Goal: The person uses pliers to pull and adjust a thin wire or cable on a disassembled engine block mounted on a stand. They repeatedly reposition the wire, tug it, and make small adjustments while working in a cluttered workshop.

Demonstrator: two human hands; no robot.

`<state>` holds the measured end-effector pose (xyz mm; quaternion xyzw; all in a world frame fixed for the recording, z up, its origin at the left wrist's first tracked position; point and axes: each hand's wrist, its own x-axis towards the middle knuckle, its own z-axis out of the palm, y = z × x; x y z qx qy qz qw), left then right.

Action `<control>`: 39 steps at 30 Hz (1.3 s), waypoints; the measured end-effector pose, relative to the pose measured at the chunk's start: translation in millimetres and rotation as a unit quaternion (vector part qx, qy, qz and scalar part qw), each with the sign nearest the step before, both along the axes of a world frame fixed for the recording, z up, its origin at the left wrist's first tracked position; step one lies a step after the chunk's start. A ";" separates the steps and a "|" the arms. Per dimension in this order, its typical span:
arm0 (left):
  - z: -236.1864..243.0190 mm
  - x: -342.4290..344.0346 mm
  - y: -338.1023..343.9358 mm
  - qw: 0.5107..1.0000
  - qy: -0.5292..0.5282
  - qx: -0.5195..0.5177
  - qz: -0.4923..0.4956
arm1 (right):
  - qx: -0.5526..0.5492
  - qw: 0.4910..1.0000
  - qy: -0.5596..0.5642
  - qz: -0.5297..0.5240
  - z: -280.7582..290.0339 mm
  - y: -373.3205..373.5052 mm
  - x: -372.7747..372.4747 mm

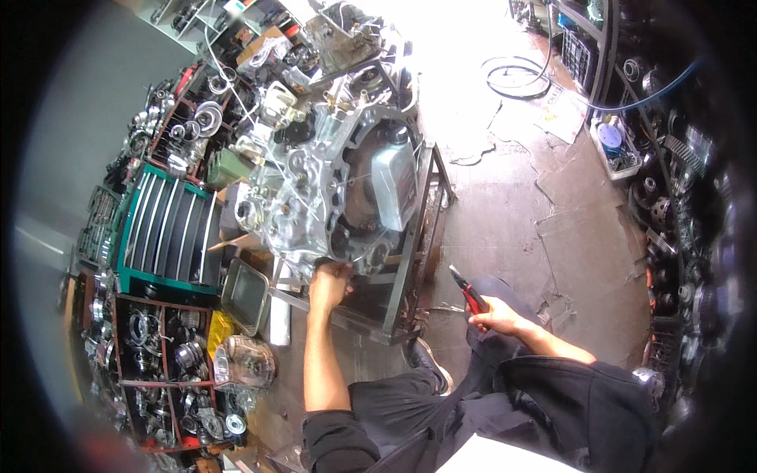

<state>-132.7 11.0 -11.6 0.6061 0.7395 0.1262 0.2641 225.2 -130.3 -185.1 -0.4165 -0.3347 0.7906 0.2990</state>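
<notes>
A large grey metal gearbox housing [307, 197] rests on a dark metal stand [394, 307] in front of me. My left hand [331, 285] is up against the housing's near lower edge. Its fingers are curled closed, and whatever lies inside them is hidden. To the right of the stand, my right hand [497, 315] grips red-handled pliers [468, 293] whose metal tip points up and to the left. The pliers are apart from the housing. A smooth silvery cover [394, 188] shows on the housing's right face.
At left stands a green tool chest [169, 229], with parts shelves [162, 347] below it. A grey tray [246, 296] leans beside the stand. Metal parts crowd the right-hand rack [678, 205]. A coiled hose [516, 77] lies on the floor beyond. Cardboard [587, 229] covers some floor.
</notes>
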 end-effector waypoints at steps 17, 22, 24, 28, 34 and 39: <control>-32.8 -1.8 -20.4 0.869 0.328 0.309 -0.205 | 0.015 0.996 0.092 -0.018 2.4 -1.9 8.9; 74.1 40.7 -44.4 0.877 0.073 0.454 -0.138 | 0.021 0.994 0.095 -0.052 15.0 4.9 -1.0; 107.3 54.0 -30.3 0.880 0.035 0.458 -0.119 | 0.039 0.992 0.109 -0.046 26.2 10.3 -11.8; 130.1 58.6 11.4 0.876 -0.151 0.385 -0.250 | 0.074 0.983 0.160 -0.050 60.2 27.2 -43.1; 129.4 35.4 75.0 0.700 -0.652 0.241 -0.164 | 0.091 0.980 0.174 -0.043 134.3 48.8 -91.2; 154.4 26.9 117.3 0.717 -0.684 0.099 -0.092 | 0.087 0.978 0.169 -0.089 220.2 58.6 -157.6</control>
